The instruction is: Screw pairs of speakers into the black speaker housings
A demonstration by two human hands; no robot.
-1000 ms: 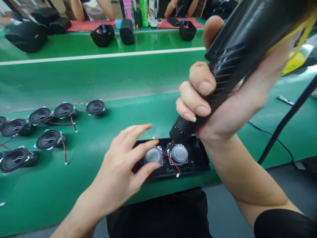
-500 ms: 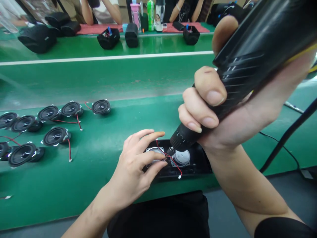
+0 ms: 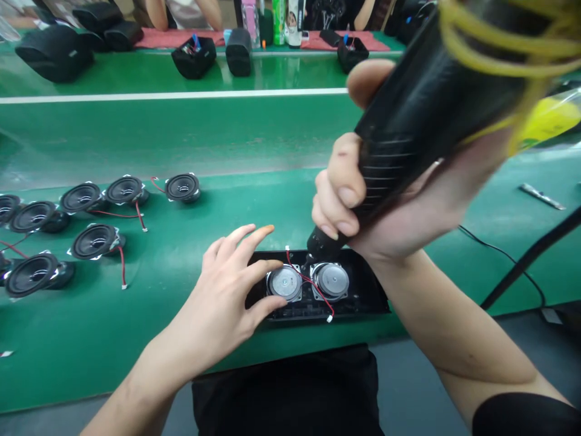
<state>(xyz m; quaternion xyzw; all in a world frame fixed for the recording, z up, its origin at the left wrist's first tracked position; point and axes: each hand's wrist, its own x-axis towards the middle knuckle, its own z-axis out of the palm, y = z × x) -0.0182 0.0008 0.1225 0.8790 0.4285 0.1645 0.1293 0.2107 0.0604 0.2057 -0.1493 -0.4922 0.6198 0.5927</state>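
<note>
Grip, right hand (image 3: pixel 385 224): clasping screwdriver (image 3: pixel 417 115). Left hand (image 3: pixel 227 278): bracketing, open-fingered, nine-o'clock speaker (image 3: pixel 284 283). Case (image 3: pixel 365 289), six o'clock: holding this plus three-o'clock speaker (image 3: pixel 333 280); plugs (image 3: pixel 330 318) lying loose; fastening seeming unfinished. More speakers (image 3: pixel 95 241): waiting, ten o'clock.

The power tool over there is black (image 3: pixel 408 133), with pale lines (image 3: pixel 385 171) across its grip and yellow bands (image 3: pixel 499 68); 2 silver-grey speakers (image 3: pixel 334 280) and red wires (image 3: pixel 324 298) show against a black panel (image 3: pixel 365 284), on a green bench (image 3: pixel 91 339) with 1 white stripe (image 3: pixel 181 95).
</note>
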